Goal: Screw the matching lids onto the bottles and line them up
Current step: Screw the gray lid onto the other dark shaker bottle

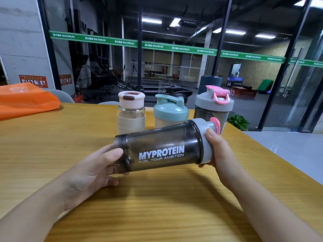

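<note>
A smoky dark shaker bottle (162, 147) with white lettering lies on its side in the air above the wooden table (52, 145). My left hand (97, 165) grips its base end. My right hand (216, 151) grips its grey lid (203, 135), which has a pink flip cap and sits on the bottle's mouth. Behind stand a clear bottle with a cream lid (131, 110), a beige shaker with a teal lid (170, 110) and a dark shaker with a grey and pink lid (214, 103). A black-lidded bottle (176, 91) is partly hidden behind the teal one.
An orange bag (26, 100) lies at the table's far left. A dark blue bottle (210, 82) stands at the back by the glass wall. The table's right edge runs diagonally, with a green plant (238, 121) beyond it.
</note>
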### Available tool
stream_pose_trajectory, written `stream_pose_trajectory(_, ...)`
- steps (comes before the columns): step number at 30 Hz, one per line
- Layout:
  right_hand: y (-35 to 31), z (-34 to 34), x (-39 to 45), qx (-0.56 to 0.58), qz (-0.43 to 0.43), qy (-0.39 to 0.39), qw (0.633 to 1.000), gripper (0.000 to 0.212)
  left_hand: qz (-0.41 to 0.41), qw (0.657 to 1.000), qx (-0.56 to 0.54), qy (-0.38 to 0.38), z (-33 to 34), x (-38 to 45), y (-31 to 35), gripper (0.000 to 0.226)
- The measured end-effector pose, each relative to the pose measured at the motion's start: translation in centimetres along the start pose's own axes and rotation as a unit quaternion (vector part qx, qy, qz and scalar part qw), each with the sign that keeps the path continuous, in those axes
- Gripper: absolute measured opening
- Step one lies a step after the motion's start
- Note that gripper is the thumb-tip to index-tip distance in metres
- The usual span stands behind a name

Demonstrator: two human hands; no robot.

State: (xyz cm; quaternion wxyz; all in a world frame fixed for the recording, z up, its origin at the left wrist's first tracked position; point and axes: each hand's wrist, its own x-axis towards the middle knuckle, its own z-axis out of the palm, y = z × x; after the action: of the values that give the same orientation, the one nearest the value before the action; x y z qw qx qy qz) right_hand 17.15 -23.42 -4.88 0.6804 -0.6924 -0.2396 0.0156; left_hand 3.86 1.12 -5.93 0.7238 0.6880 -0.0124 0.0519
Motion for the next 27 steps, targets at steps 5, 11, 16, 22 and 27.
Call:
stream_pose_trajectory(5,0.1,-0.3,0.4,0.005,0.027,0.015,0.999,0.093,0.018,0.999,0.011,-0.028,0.2,-0.4,0.3,0.080)
stream_pose_trajectory(11,0.1,-0.4,0.3,-0.001,0.050,0.008,0.999,0.065,0.036,0.998,0.037,-0.027,-0.1,-0.3,-0.2,0.082)
stream_pose_trajectory(16,0.6,-0.4,0.6,-0.006,0.062,0.010,0.998,0.088,0.046,0.997,0.068,0.000,-0.3,0.0,-0.4,0.084)
stream_pose_trajectory(22,0.2,0.1,0.2,-0.009,0.036,-0.002,0.999,0.086,0.048,0.997,0.058,-0.013,-0.2,0.1,-0.5,0.105)
stream_pose_trajectory(27,-0.1,0.6,-0.5,0.007,-0.025,-0.007,1.000,0.088,0.002,0.998,-0.060,0.015,0.2,0.6,-0.5,0.111)
